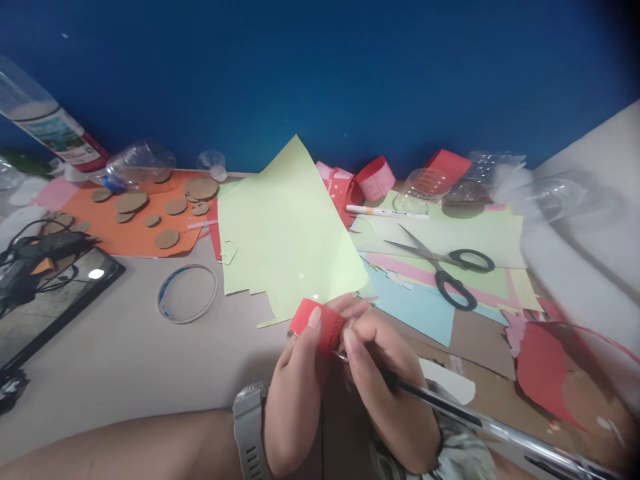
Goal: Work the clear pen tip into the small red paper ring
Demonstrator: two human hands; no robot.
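My left hand (296, 393) pinches a small curved piece of red paper (324, 327), its thumb flat across the front. Dark marks run along the paper's right edge. In my right hand (387, 373) is a clear-barrelled ballpoint pen (470, 419), slanting down to the right, its tip close to that edge. Whether the tip touches the paper, I cannot tell. Just beyond both hands lies a large sheet of pale green paper (290, 233) with a cut, stepped lower edge. Scissors (453, 261) with black handles rest spread apart on coloured sheets to the right.
A ring of tape (188, 293) lies at left, near a black glossy device (55, 300) with cables. Several cardboard discs (131, 202) sit on orange paper (145, 237). Along the blue wall are a plastic bottle (55, 127), red paper loops (376, 179) and a white marker (387, 212).
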